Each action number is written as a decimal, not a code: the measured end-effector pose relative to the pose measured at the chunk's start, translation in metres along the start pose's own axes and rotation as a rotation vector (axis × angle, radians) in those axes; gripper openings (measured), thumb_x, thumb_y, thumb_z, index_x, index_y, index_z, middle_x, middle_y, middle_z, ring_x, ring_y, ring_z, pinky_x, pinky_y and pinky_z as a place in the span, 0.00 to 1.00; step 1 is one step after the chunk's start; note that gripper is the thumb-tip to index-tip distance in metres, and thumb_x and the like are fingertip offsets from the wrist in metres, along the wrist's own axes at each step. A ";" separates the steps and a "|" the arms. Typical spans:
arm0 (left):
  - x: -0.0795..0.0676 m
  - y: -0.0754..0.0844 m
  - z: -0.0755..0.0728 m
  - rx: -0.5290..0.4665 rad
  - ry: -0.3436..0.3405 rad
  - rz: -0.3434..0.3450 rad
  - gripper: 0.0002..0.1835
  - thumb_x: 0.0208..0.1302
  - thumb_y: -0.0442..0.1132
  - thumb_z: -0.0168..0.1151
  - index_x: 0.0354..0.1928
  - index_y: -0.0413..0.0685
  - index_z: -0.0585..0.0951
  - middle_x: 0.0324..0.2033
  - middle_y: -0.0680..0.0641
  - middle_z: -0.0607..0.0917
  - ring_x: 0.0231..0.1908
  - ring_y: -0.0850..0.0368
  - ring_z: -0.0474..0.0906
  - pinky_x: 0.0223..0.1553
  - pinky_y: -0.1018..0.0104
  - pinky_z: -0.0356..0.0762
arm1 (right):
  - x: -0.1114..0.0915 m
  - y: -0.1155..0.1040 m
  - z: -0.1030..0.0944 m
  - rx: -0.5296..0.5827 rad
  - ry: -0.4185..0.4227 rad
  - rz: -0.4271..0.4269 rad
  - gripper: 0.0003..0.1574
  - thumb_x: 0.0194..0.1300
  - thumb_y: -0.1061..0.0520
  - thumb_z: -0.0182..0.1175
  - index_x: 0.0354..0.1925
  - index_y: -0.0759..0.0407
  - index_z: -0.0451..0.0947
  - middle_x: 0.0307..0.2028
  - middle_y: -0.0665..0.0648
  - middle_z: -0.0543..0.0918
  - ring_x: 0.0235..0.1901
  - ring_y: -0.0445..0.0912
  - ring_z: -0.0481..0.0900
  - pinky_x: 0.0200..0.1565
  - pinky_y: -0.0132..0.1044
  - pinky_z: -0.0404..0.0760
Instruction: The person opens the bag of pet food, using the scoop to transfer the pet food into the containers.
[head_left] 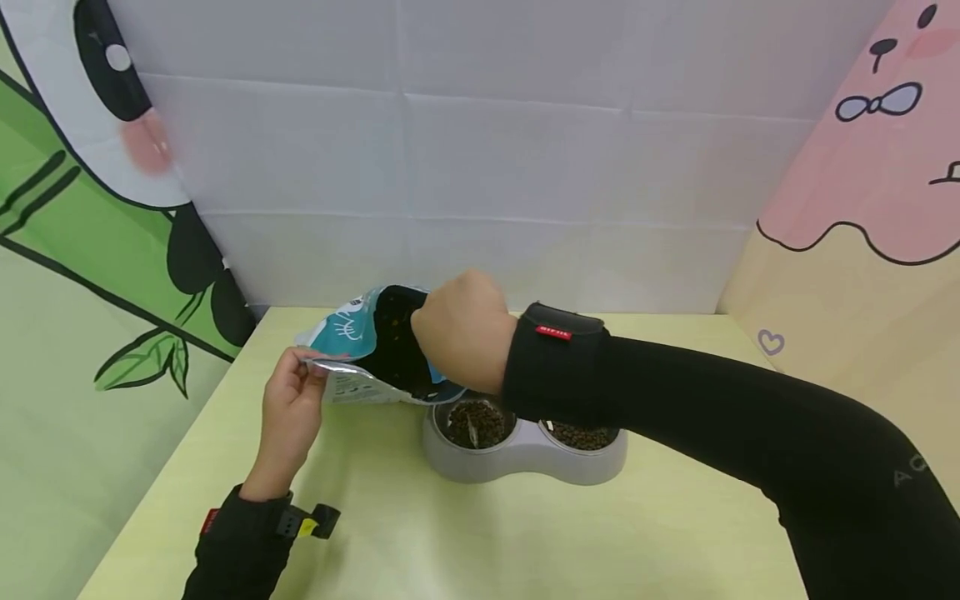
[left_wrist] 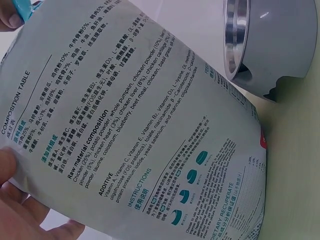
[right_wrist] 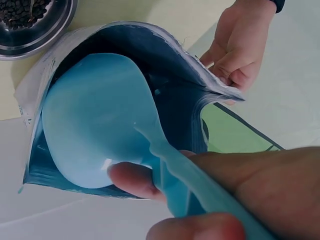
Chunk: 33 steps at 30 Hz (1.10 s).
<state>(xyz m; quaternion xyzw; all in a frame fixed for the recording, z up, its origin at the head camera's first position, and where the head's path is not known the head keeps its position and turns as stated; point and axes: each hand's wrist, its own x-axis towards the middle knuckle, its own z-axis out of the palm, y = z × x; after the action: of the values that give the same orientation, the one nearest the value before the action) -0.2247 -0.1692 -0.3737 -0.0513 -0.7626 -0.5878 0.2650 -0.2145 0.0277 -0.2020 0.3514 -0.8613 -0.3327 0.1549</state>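
Observation:
My left hand (head_left: 288, 412) pinches the side edge of an opened pet food bag (head_left: 345, 333), teal and white with a dark inside. The bag's printed back (left_wrist: 125, 115) fills most of the left wrist view. At the bag's mouth, my right hand (head_left: 467, 329) grips the handle of a light blue scoop (right_wrist: 100, 117). In the right wrist view, the scoop's rounded underside faces the camera, within the bag's opening. What the scoop contains is hidden. Close to the bag stands a grey double pet bowl (head_left: 480, 471), with brown kibble (head_left: 476, 423) in both metal dishes.
The bowl stands on a pale yellow-green table (head_left: 390, 533). Behind it rises a white panelled backdrop (head_left: 495, 158). Cartoon-printed walls (head_left: 847, 183) flank the table on both sides. My right forearm partly covers the right dish.

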 end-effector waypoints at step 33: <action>0.001 0.001 0.007 -0.009 0.003 0.036 0.05 0.67 0.28 0.42 0.42 0.36 0.66 0.45 0.41 0.78 0.52 0.54 0.68 0.50 0.76 0.65 | 0.054 -0.017 0.044 0.125 -0.282 0.007 0.14 0.63 0.51 0.53 0.21 0.45 0.73 0.15 0.46 0.63 0.13 0.40 0.57 0.14 0.33 0.50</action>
<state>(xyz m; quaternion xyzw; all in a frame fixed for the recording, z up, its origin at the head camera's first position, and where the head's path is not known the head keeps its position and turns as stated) -0.2279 -0.1629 -0.3735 -0.0652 -0.7585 -0.5865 0.2764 -0.2664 0.0006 -0.2443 0.3070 -0.8948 -0.3241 0.0116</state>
